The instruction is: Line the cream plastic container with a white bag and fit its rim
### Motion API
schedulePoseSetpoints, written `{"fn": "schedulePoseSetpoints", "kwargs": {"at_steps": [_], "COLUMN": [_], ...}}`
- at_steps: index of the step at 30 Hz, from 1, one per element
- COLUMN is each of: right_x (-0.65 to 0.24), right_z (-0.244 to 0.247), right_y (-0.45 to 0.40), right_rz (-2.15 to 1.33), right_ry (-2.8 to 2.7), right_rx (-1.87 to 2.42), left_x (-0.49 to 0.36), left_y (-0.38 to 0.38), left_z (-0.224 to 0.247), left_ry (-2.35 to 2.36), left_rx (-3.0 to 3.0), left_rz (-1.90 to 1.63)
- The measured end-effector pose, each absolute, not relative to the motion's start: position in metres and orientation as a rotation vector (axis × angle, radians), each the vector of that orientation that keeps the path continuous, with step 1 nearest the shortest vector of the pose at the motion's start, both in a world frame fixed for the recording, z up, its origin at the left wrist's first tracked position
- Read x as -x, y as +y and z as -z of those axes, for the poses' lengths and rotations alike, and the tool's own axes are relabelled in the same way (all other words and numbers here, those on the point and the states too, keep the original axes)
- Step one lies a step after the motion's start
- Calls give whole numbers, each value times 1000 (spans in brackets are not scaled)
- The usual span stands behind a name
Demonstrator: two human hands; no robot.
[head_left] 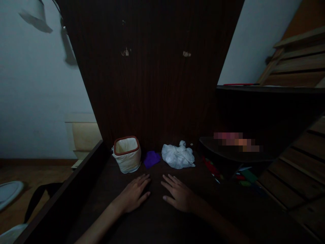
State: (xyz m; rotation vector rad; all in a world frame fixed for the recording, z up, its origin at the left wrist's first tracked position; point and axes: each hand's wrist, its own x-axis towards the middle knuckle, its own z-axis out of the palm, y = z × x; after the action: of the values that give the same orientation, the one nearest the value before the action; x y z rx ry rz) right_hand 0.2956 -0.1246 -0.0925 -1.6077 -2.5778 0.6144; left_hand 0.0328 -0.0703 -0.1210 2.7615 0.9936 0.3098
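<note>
My left hand lies flat on the dark wooden surface, fingers apart and holding nothing. Across from it, my right hand rests palm down, its fingers also spread with nothing in them. Beyond the left hand stands a small bin with a brown rim and a white bag lining it. A purple folded piece, perhaps cloth, lies just right of the bin. Past the fingertips of my right hand sits a knotted white plastic bag; what it contains is hidden.
A dark upright panel rises behind these things. At right is a dark shelf unit, with small coloured items beneath its lower shelf. A raised wooden edge bounds the left side. Wooden slats stand at far right.
</note>
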Motion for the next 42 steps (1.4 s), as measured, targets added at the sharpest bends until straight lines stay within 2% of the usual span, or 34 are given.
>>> {"fn": "schedulePoseSetpoints", "kwargs": {"at_steps": [5,11,42], "right_x": [-293,-296,-297], "right_z": [126,149,143], "right_y": [-117,-112,-108], "right_rz": [-551,-446,-445], "right_ry": [-2574,-2488,-2499], "right_rx": [1394,1296,1286], "left_x": [-33,-31,-29], "left_y": [-71,-73,-70], "left_z": [140,141,142], "left_ry": [915,908,896], "left_rx": [-2789,-2728,-2707], "left_rz": [-341,-345,-375]}}
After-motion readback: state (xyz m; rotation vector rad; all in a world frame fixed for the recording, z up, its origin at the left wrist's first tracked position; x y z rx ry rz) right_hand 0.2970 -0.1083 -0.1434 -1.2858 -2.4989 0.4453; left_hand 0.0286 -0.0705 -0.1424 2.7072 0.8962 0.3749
